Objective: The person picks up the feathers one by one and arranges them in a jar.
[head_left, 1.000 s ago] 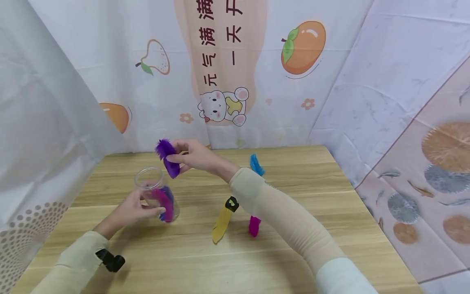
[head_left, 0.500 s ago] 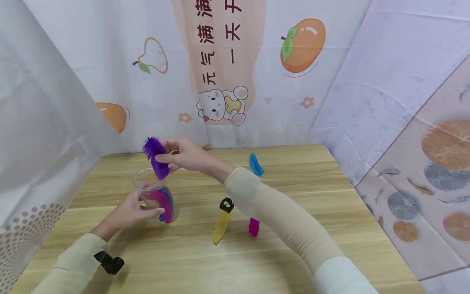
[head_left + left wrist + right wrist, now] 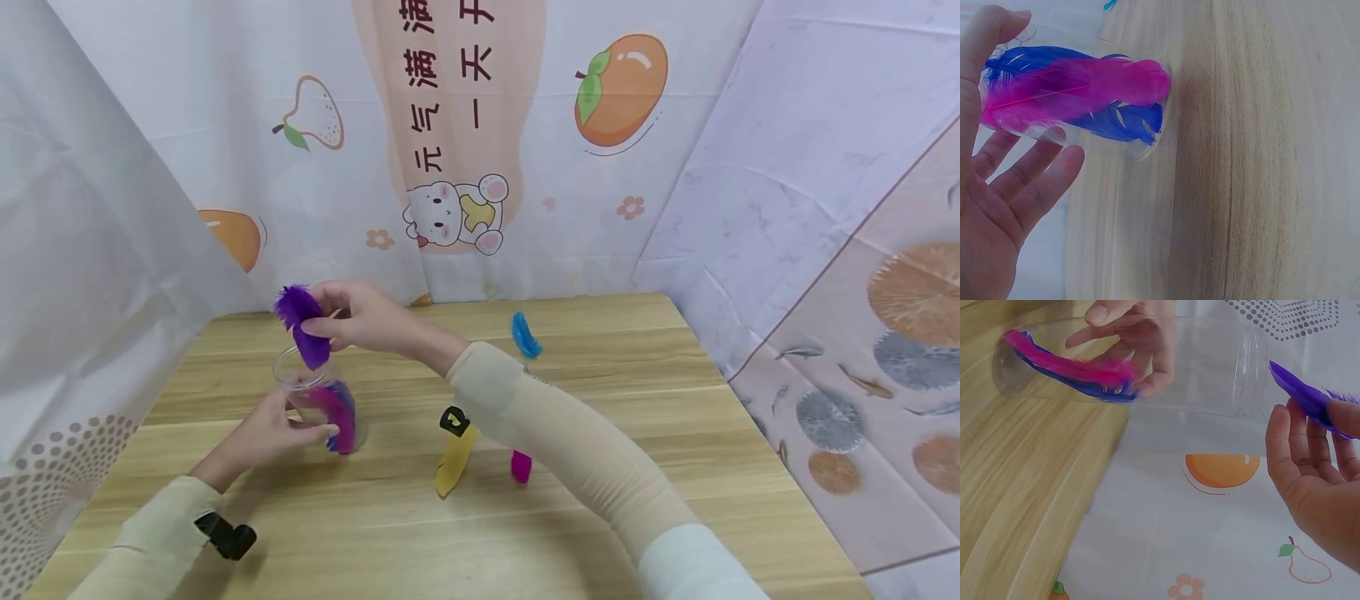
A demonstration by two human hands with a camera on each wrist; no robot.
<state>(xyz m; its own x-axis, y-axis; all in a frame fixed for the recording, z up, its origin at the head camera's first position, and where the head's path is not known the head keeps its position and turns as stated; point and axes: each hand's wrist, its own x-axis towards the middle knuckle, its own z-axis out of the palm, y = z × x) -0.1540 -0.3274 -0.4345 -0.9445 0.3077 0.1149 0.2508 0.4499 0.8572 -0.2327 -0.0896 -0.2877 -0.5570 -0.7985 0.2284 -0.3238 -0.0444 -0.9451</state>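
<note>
a: state the head view's illumination.
b: bright, diffuse. a soft shadow falls on the pale wood-grain rectangular table beside the beige fabric left sleeve; whitish sheen marks the table's front.
a: state the wrist views' quality.
b: dimmer, greyish, low contrast. left: a dark shadow band crosses the table. right: faint highlights line the transparent cylindrical jar.

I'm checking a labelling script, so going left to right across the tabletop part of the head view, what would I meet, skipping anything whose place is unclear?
Black wrist device → clear jar → yellow feather → blue feather.
</note>
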